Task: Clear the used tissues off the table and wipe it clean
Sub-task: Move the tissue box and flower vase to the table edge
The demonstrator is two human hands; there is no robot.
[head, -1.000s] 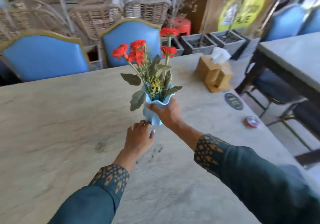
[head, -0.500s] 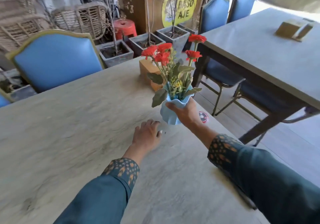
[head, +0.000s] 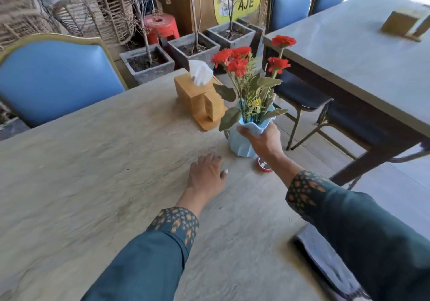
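Gripping the blue vase [head: 242,141] beside the tissue box [head: 200,102], right hand [head: 264,141]; left hand [head: 206,175] flat on table [head: 93,172].

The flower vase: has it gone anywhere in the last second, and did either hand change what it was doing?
The right hand keeps gripping the blue vase and has carried it rightward along the table, toward the wooden tissue box and the red-rimmed disc. The left hand stays flat on the tabletop, holding nothing.
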